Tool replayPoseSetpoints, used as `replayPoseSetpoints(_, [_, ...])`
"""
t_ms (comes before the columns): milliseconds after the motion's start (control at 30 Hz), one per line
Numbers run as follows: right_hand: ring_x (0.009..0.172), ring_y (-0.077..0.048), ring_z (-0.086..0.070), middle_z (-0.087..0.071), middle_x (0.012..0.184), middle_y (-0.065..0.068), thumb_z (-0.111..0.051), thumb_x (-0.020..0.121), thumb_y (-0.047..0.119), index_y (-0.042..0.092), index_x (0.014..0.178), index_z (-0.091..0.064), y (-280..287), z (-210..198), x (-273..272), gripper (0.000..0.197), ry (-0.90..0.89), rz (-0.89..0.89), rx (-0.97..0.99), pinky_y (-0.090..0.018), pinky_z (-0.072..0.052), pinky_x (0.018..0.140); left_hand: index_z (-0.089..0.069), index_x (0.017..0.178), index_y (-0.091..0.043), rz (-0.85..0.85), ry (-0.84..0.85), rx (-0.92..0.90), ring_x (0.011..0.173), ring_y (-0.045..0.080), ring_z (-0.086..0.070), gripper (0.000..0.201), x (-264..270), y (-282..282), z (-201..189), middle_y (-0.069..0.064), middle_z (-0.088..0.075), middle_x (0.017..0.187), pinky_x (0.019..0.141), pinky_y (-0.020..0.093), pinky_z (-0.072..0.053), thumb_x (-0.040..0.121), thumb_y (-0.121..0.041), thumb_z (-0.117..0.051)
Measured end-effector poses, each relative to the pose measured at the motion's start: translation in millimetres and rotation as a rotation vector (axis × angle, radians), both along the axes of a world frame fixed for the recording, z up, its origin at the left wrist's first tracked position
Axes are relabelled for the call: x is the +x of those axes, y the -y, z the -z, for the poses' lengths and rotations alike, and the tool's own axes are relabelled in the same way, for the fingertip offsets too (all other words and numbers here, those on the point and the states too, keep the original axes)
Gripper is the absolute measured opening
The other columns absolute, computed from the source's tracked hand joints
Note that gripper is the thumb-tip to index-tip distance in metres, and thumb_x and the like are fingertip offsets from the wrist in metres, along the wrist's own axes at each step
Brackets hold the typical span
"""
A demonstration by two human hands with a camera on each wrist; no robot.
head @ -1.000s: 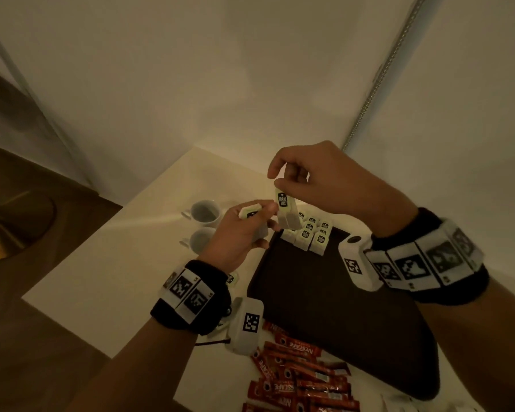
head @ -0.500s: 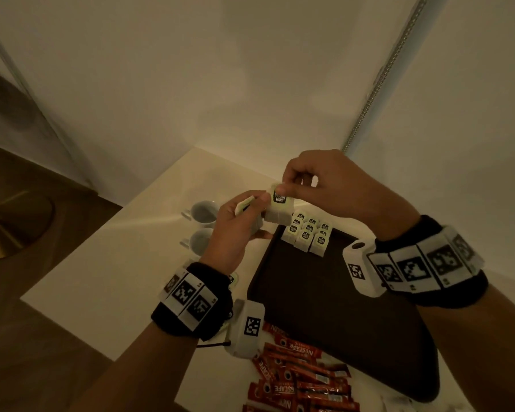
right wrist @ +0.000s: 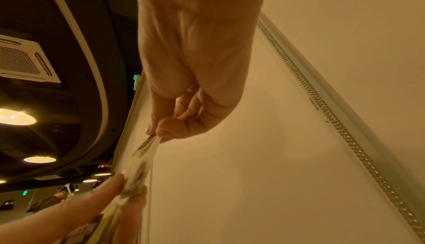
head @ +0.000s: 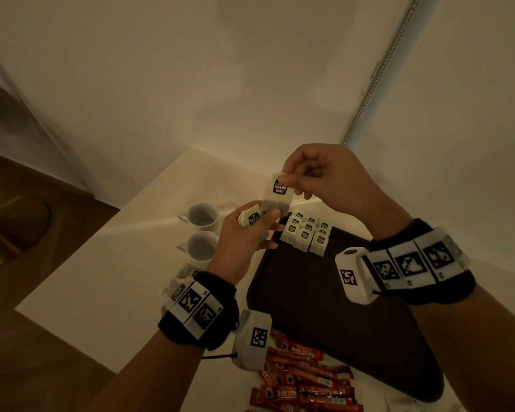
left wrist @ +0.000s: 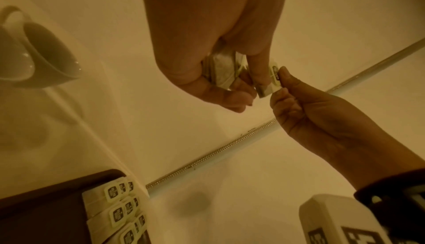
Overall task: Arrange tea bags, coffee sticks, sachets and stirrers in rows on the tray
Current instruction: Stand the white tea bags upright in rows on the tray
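Observation:
My right hand [head: 287,181] pinches the top edge of a pale green tea bag [head: 277,194], which hangs upright above the tray's far left corner. The bag's lower end lies against the thumb of my left hand [head: 263,217], which grips a small stack of tea bags [head: 252,219]. In the left wrist view that stack [left wrist: 222,66] sits between curled fingers, and the pinched bag [left wrist: 272,78] is beside it. Several tea bags [head: 306,233] lie in rows at the far end of the dark brown tray [head: 324,316]. Red coffee sticks [head: 304,379] lie in a heap on the table near me.
Two white cups [head: 204,217] [head: 202,248] stand left of the tray, close to my left hand. More loose sachets [head: 185,273] lie on the table beneath my left wrist. Walls close the table in behind and to the right. The table's left edge drops to a wooden floor.
My right hand dipped to meet my left hand, then rose a little. The pinched tea bag now hangs upright with its label facing me, its lower end against my left thumb.

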State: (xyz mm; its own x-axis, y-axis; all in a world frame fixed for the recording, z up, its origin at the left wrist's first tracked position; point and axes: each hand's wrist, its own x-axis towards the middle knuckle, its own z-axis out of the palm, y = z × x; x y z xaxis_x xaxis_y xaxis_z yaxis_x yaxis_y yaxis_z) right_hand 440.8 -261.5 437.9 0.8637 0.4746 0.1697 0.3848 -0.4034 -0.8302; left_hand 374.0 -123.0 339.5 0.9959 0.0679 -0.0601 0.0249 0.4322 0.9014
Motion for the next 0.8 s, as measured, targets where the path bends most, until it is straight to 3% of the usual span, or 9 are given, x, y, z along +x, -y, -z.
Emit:
replayPoseSetpoints(167, [0.059, -0.014, -0.063, -0.067, 0.069, -0.007, -0.071, 0.08, 0.01, 0.009, 0.085, -0.066, 20, 30, 17, 0.007, -0.078, 0.048, -0.008, -0.02, -0.054, 0.059, -0.061, 0.111, -0.014, -0.049, -0.164, -0.146, 0.084, 0.017, -0.069, 0.028, 5, -10, 14, 0.006, -0.072, 0.097, 0.061, 0.024, -0.054, 0.087, -0.029, -0.059])
replayPoseSetpoints(267, [0.064, -0.016, -0.064, -0.067, 0.074, -0.002, -0.067, 0.084, 0.005, 0.01, 0.088, -0.066, 35, 72, 30, 0.007, -0.148, 0.105, -0.164, -0.017, -0.054, 0.063, -0.059, 0.114, -0.009, -0.079, -0.236, -0.257, 0.087, 0.018, -0.069, 0.029, 12, -21, 21, 0.008, -0.071, 0.098, 0.067, 0.026, -0.057, 0.097, -0.029, -0.045])
replayPoseSetpoints(367, [0.069, -0.014, -0.06, -0.065, 0.078, -0.002, -0.065, 0.084, 0.002, 0.011, 0.089, -0.065, 42, 120, 38, 0.009, -0.254, 0.152, -0.271, -0.014, -0.049, 0.061, -0.06, 0.113, -0.012, -0.066, -0.259, -0.238, 0.096, 0.021, -0.067, 0.031, 19, -28, 25, 0.008, -0.069, 0.106, 0.074, 0.032, -0.058, 0.101, -0.031, -0.037])
replayPoseSetpoints(433, [0.079, -0.016, -0.062, -0.066, 0.089, -0.006, -0.064, 0.085, 0.004, 0.007, 0.094, -0.066, 42, 149, 42, 0.01, -0.312, 0.175, -0.334, -0.019, -0.05, 0.069, -0.059, 0.116, -0.013, -0.048, -0.27, -0.234, 0.099, 0.023, -0.067, 0.034, 23, -30, 25, 0.008, -0.068, 0.109, 0.078, 0.035, -0.058, 0.101, -0.033, -0.036])
replayPoseSetpoints(500, [0.085, -0.02, -0.064, -0.068, 0.098, -0.011, -0.063, 0.086, 0.007, 0.004, 0.099, -0.065, 39, 173, 46, 0.013, -0.371, 0.179, -0.397, -0.027, -0.052, 0.076, -0.057, 0.118, -0.013, -0.022, -0.283, -0.247, 0.097, 0.023, -0.068, 0.038, 26, -31, 25, 0.008, -0.069, 0.108, 0.076, 0.033, -0.059, 0.1, -0.038, -0.035])
replayPoseSetpoints(567, [0.081, -0.019, -0.064, -0.068, 0.101, -0.014, -0.063, 0.087, 0.009, 0.004, 0.098, -0.064, 36, 193, 49, 0.012, -0.403, 0.198, -0.418, -0.03, -0.054, 0.076, -0.058, 0.117, -0.013, 0.004, -0.302, -0.264, 0.095, 0.023, -0.069, 0.043, 29, -32, 25, 0.008, -0.07, 0.108, 0.073, 0.031, -0.059, 0.099, -0.044, -0.034])
replayPoseSetpoints(700, [0.082, -0.015, -0.059, -0.068, 0.101, -0.014, -0.065, 0.086, 0.01, 0.0, 0.095, -0.066, 35, 218, 59, 0.013, -0.293, 0.305, -0.417, -0.028, -0.051, 0.08, -0.061, 0.11, -0.013, -0.007, -0.337, -0.293, 0.092, 0.025, -0.069, 0.048, 33, -35, 30, 0.01, -0.072, 0.105, 0.071, 0.032, -0.059, 0.097, -0.049, -0.032])
replayPoseSetpoints(800, [0.091, -0.016, -0.061, -0.068, 0.102, -0.012, -0.065, 0.085, 0.007, 0.0, 0.094, -0.068, 34, 224, 68, 0.012, -0.27, 0.362, -0.421, -0.018, -0.041, 0.077, -0.062, 0.106, -0.013, -0.03, -0.362, -0.293, 0.088, 0.025, -0.07, 0.051, 34, -39, 35, 0.011, -0.072, 0.104, 0.065, 0.031, -0.059, 0.097, -0.053, -0.03])
